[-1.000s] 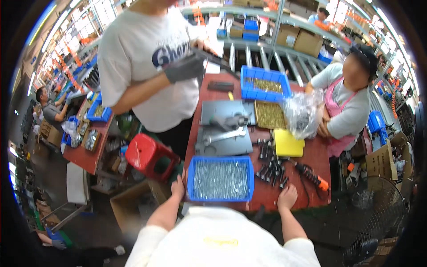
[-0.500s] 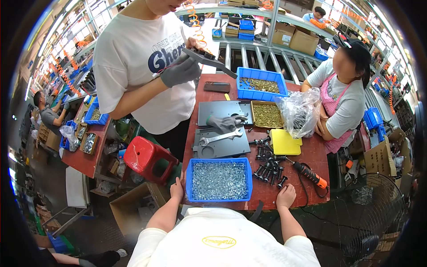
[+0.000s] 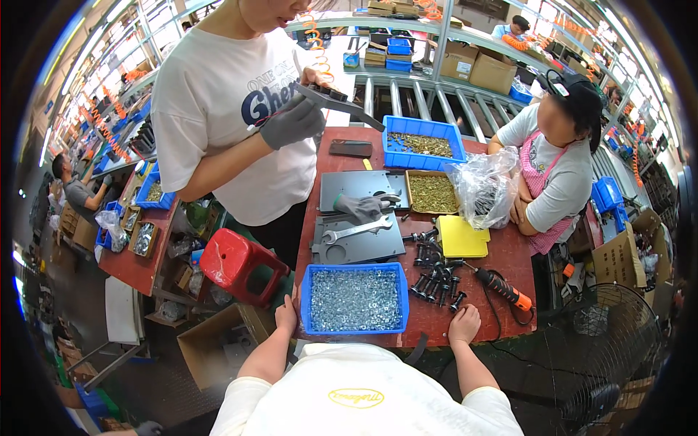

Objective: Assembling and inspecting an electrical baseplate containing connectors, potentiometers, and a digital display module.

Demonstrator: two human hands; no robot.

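My left hand [image 3: 286, 315] rests at the table's left front edge, beside a blue bin [image 3: 304, 299] full of small shiny metal nuts. It holds nothing, and its fingers are partly hidden. On the front edge to the right lies my right hand [image 3: 464, 324], empty, its fingers loosely bent and apart. Just beyond it is a pile of black bolts [image 3: 436, 282]. A corded orange-and-black power tool [image 3: 504, 290] lies to their right. Behind the nut bin, an open-end wrench [image 3: 357, 230] and a grey work glove [image 3: 359, 208] lie on dark metal plates [image 3: 354, 182].
Across the red table [image 3: 502, 254], a gloved co-worker [image 3: 233, 109] holds a dark metal part [image 3: 338, 101]. Another person [image 3: 549, 152] sits at the right with folded arms, near a clear plastic bag [image 3: 483, 190]. Yellow cards [image 3: 463, 237], a brass-coloured parts tray [image 3: 432, 192], a red stool [image 3: 236, 260] and a fan [image 3: 603, 349] stand around.
My hands stay in place on the table edge while the view shifts slightly. The person at the right lowers their head. The co-worker still holds the metal part, barely moved.
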